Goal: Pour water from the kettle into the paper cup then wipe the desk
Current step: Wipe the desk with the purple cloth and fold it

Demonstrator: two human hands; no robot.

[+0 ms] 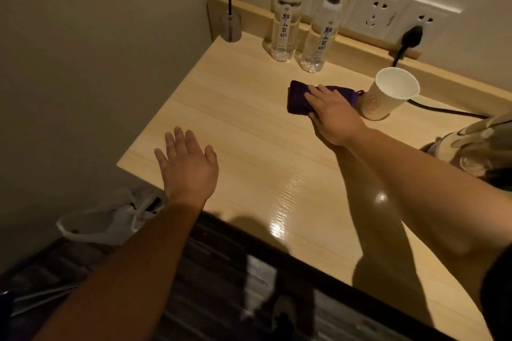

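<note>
A folded purple cloth (297, 98) lies on the light wooden desk (249, 147), left of a white paper cup (389, 94). My right hand (331, 112) rests flat on the cloth, fingers spread over it and thumb at its near edge. My left hand (187, 162) hovers open over the desk's left front corner, holding nothing. The kettle (482, 144) shows only partly at the right edge, its black cord running behind the cup to a wall plug (411, 36). The cup's inside looks white; I cannot tell if it holds water.
Two clear water bottles (285, 11) (322, 25) stand by the back ledge. A small clear holder with a dark stick (230, 25) sits at the back left corner. A white plastic bag (110, 219) lies on the floor below the desk's left edge.
</note>
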